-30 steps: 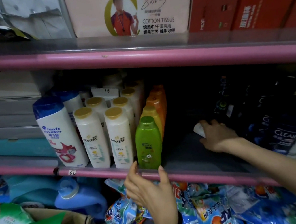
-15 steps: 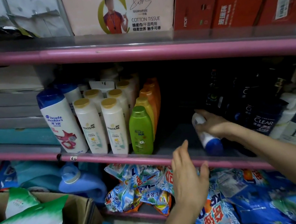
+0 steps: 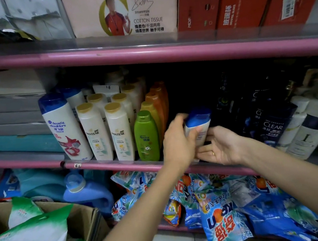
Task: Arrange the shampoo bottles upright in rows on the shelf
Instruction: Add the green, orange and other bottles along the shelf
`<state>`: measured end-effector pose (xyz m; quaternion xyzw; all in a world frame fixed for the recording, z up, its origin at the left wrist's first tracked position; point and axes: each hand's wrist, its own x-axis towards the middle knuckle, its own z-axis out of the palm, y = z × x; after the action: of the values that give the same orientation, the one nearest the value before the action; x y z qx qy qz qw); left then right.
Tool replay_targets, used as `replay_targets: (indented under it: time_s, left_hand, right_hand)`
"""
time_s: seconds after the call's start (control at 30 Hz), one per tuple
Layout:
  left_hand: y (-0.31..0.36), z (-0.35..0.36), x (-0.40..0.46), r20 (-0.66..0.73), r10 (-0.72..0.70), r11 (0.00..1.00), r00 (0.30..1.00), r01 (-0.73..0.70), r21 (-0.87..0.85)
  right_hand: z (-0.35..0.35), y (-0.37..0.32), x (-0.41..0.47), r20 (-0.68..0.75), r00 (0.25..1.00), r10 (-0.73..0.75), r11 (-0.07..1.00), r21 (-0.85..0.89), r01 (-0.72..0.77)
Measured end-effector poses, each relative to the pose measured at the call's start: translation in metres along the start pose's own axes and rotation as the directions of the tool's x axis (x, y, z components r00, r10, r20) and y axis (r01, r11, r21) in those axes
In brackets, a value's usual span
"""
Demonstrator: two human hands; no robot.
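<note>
**Bottle now upright in the gap, both hands on it**

A second ago your right hand (image 3: 223, 148) was alone at the back of the shelf (image 3: 103, 165) on a white bottle lying down, and your left hand (image 3: 180, 144) hovered below the rail. Half a second ago the bottle was tilted cap-down. Now the blue-capped white bottle (image 3: 197, 127) stands cap-up in the open gap, and your left hand has come up to take it.

That means the hard part of this placement looks done: the bottle is righted and only needs setting in line.

Your left grip is curled round the bottle's body, thumb and fingers wrapped just under the cap. Your right grip is relaxed and nearly flat, palm up, fingers spread, touching the bottle's lower side or base from the right; whether it bears any weight I cannot tell.

Just left of your left grip stands the green bottle (image 3: 146, 136), heading the orange row. Just right of your right grip are the dark Clear bottles (image 3: 272, 124). The held bottle sits between these, near the front rail; its base is hidden by your hands.
</note>
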<state>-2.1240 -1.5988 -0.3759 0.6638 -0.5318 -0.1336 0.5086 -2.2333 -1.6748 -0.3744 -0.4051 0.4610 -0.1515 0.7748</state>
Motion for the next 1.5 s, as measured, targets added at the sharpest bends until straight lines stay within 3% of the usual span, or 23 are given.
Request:
replay_targets:
  time_s: [0.1,0.2,0.27,0.33,0.4,0.6,0.77,1.13,1.5]
  left_hand:
    - [0.002,-0.026,0.019,0.216,0.089,0.987,0.972,-0.114,0.109]
    - [0.012,-0.046,0.035,0.368,0.154,0.933,0.917,-0.257,0.252]
    - [0.018,-0.052,0.044,0.396,0.161,0.897,0.904,-0.301,0.323]
    - [0.023,-0.056,0.051,0.41,0.163,0.856,0.898,-0.335,0.393]
    - [0.024,-0.059,0.055,0.427,0.172,0.817,0.888,-0.371,0.442]
    - [0.017,-0.073,0.057,0.465,0.129,0.67,0.876,-0.423,0.61]
    - [0.015,-0.083,0.057,0.449,0.206,0.54,0.869,-0.484,0.688]
    - [0.016,-0.085,0.052,0.401,0.152,0.675,0.904,-0.391,0.626]
    - [0.013,-0.08,0.044,0.33,0.162,0.653,0.93,-0.352,0.671]
  right_hand:
    - [-0.007,0.003,-0.004,0.026,0.995,-0.101,0.991,-0.085,0.103]
    - [-0.005,0.009,-0.006,0.074,0.972,-0.224,0.92,-0.314,0.236]
    - [-0.004,0.016,-0.002,0.057,0.931,-0.361,0.771,-0.543,0.332]
    - [-0.004,0.022,0.002,0.024,0.854,-0.52,0.542,-0.763,0.352]
    - [-0.004,0.029,0.008,0.039,0.78,-0.625,0.409,-0.835,0.369]
    - [0.009,0.044,0.026,0.104,0.723,-0.683,0.441,-0.73,0.522]
    - [0.013,0.048,0.032,0.12,0.689,-0.714,0.406,-0.731,0.548]
    - [0.009,0.05,0.036,0.151,0.677,-0.72,0.374,-0.738,0.562]
    - [0.009,0.043,0.034,0.17,0.718,-0.675,0.388,-0.747,0.541]
